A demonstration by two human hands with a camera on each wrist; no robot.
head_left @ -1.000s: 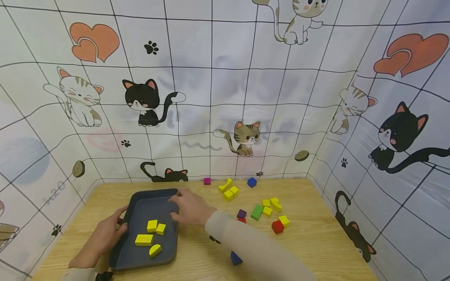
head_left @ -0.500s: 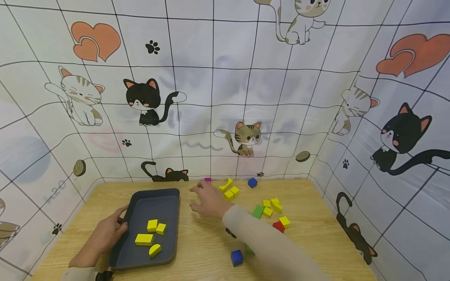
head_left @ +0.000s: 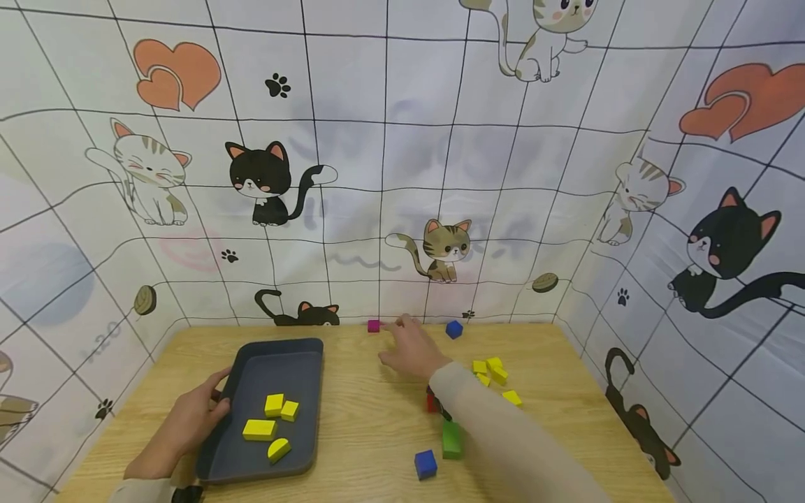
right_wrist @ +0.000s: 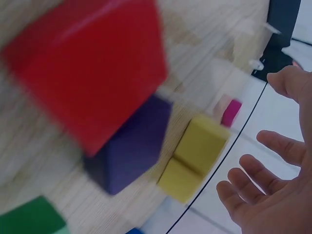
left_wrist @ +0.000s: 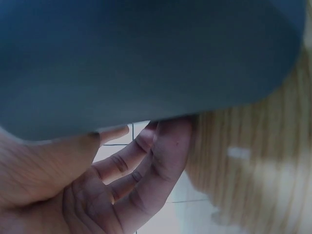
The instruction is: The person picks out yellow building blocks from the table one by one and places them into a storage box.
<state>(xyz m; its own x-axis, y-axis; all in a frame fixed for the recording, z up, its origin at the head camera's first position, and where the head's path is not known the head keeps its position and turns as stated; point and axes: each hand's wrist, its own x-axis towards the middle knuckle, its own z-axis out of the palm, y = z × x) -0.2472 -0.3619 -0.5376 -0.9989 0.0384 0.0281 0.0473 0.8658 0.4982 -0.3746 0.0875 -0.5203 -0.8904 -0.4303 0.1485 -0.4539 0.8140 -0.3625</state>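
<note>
Change: I see my right hand (head_left: 411, 347) has left the tray's far corner and travelled right and away, now out at the back of the bench (head_left: 365, 426); my left hand has stayed put on the tray.
Left hand (head_left: 182, 426): I have it resting against the left rim of the dark tray (head_left: 251, 457), fingers loosely curved along the wall, thumb at the rim; the left wrist view shows the fingers (left_wrist: 146, 170) under the tray's edge.
Tray contents: four yellow blocks (head_left: 272, 420) lie inside it, toward the near half, one of them a half-round piece.
Right hand: I see it spread, fingers apart and holding nothing, hovering low between the magenta cube (head_left: 374, 325) and the far blue cube (head_left: 454, 329), both near the back wall.
Under the right hand: the right wrist view shows two yellow blocks side by side (right_wrist: 194, 157) just off the fingertips (right_wrist: 243, 185), with a purple block (right_wrist: 131, 146) and a red block (right_wrist: 92, 73) closer to the lens, blurred.
Right of the arm: a loose group of yellow blocks (head_left: 493, 371) lies on the bench.
Near edge: a green block (head_left: 451, 439) and a blue cube (head_left: 425, 464) sit just beside the sleeve.
</note>
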